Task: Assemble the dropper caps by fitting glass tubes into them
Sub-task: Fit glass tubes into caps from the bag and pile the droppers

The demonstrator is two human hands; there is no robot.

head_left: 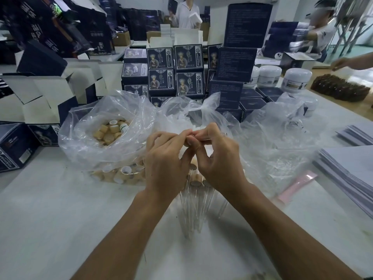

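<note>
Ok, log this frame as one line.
step: fitting tube into cap | left hand: pinching small part | right hand: pinching small part | finished droppers: below hands | caps bag: left

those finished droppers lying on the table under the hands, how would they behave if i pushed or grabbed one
The finished droppers look thin, clear glass, so probably fragile. Their round tubes would likely roll when nudged, though the wider tan caps may curb that. Packed side by side, pushing one would probably shift its neighbours.
</note>
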